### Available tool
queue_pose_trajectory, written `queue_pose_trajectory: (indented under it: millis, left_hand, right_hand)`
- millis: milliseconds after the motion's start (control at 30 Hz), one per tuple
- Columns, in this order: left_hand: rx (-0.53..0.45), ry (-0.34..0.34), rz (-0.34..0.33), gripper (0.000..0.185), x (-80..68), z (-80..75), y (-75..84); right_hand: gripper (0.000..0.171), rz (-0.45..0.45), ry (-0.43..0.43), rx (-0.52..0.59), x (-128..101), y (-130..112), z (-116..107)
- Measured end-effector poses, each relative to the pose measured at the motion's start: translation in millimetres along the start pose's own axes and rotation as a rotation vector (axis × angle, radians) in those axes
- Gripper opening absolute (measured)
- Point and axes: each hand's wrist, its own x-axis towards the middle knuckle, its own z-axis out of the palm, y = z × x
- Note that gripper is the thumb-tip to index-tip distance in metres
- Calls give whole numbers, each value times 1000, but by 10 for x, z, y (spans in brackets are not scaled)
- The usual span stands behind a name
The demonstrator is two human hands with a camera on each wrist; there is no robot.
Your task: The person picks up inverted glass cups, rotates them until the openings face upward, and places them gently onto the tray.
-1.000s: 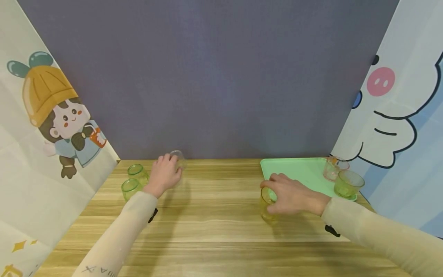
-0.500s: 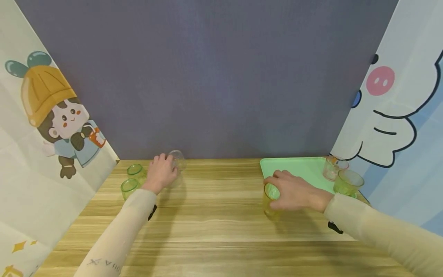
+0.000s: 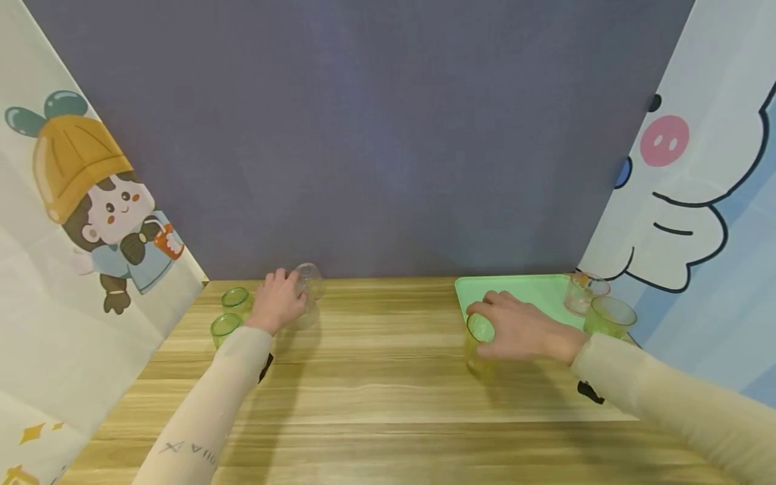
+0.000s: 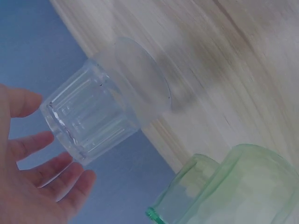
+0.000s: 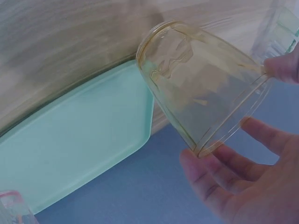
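On the left, two small green cups [image 3: 232, 311] stood close together on the wooden bench [image 3: 376, 377]. Beside them the left hand [image 3: 277, 306] had hardly moved since a second before; its fingers were curled round a clear ribbed cup [image 3: 308, 281] near the back edge of the bench. The cup looked see-through and bumpy down its sides. On the right, the right hand [image 3: 515, 330] had slid a little toward the flat, smooth, mint green tray [image 3: 521, 293], so its yellow cup [image 3: 479, 347] now sat nearer the tray's front corner. That hand gripped the cup by the rim from above. A pinkish cup [image 3: 582, 294] and a green cup [image 3: 608, 318] stood at the tray's right side.
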Motion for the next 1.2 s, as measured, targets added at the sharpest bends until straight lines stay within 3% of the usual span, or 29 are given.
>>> queue_pose_trajectory:
  millis: [600,1200]
  left_hand:
    - [-3,-120,-39,52,70,-20,78]
    - [-56,-112,-56,55,43,-10,51]
  right_hand:
    - [64,17,-24,-14,44,71,-39]
    - [62,41,-34,-23,67,86,-91]
